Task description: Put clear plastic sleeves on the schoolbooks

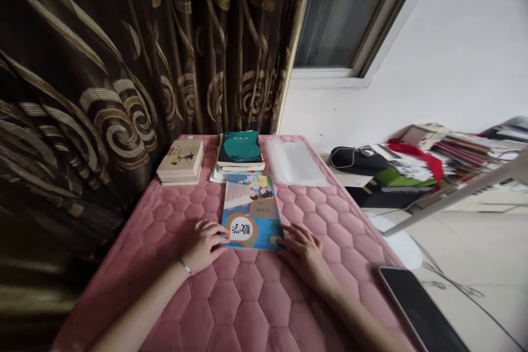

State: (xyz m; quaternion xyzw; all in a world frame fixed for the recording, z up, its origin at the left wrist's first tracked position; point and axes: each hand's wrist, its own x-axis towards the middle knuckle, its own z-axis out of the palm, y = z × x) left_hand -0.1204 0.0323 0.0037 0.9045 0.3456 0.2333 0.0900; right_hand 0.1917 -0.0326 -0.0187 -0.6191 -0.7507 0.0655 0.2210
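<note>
A mathematics textbook with a blue and orange illustrated cover lies on the pink quilted cover, its title upside down to me. My left hand has its fingertips on the book's left edge near the closest corner. At the opposite edge, my right hand holds the near right corner with fingers reaching forward. Both hands grip the book between them. Just beyond its far end sits a stack of books with a dark green one on top.
A pile of beige books stands at the back left, and clear plastic sheets lie at the back right. A dark-screened device rests at the near right edge. Patterned curtains hang behind; a white lamp pole slants at right.
</note>
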